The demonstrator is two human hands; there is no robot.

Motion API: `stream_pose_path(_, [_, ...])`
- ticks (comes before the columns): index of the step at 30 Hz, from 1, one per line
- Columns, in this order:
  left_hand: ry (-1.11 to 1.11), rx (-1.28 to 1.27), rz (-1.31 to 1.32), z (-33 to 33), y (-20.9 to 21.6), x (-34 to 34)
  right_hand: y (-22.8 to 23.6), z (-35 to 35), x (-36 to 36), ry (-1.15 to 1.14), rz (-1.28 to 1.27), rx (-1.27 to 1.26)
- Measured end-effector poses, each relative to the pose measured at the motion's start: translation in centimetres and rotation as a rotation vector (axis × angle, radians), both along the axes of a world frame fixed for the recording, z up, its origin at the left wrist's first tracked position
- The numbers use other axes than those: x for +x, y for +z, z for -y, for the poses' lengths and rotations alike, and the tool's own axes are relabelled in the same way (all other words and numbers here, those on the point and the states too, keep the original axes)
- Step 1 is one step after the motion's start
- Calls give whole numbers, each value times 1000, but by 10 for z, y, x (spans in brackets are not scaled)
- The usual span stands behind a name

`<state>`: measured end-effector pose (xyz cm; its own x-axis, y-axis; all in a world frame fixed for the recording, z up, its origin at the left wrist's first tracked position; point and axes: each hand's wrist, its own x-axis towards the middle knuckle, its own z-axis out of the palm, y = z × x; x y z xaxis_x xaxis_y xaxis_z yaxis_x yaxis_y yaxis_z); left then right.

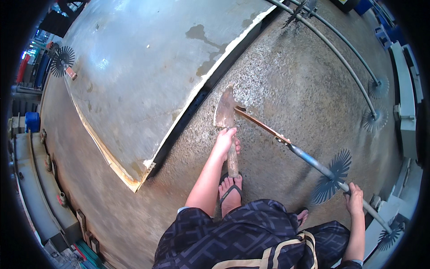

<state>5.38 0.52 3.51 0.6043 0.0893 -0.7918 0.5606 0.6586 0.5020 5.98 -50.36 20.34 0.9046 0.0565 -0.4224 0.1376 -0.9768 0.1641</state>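
My left hand (227, 142) is closed round the handle of a broad-bladed chopping knife (225, 109). Its worn blade points away from me, and the wooden handle end hangs toward my sandalled foot. My right hand (354, 200) grips a long grey metal pole (313, 162) at the right. A flat copper-coloured bar (262, 125) forms the pole's far end, which lies close beside the blade; whether they touch I cannot tell. A dark finned disc (333, 177) sits on the pole between my right hand and the bar, and another finned disc (389, 235) is near its other end.
A large grey slab with a pale rough edge (152, 154) stands ahead to the left. More poles (349, 62) with finned discs (374, 120) lie at the upper right. Grey metal equipment (38, 179) and a blue container (32, 122) line the left side. Wet, rough floor (286, 89) lies between.
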Motion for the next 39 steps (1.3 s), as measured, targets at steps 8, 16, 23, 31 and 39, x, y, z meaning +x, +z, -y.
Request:
stream_pose_path(8, [-146,222,-68,0,-4,-14,37,-36,11,167,346,11])
stream_pose_path(16, [-304,494,-51,-6,-2,-17,58,-53,10,230,464,19])
stream_pose_path(23, [-697,1271,44,6,37,-39,59,-55,14,321,584,14])
stream_pose_path(31, [-770,1198,-187,24,23,-37,47,-51,7,224,454,-51])
stream_pose_path(39, [-775,1137,-230,41,37,-30,49,-54,4,157,399,-42])
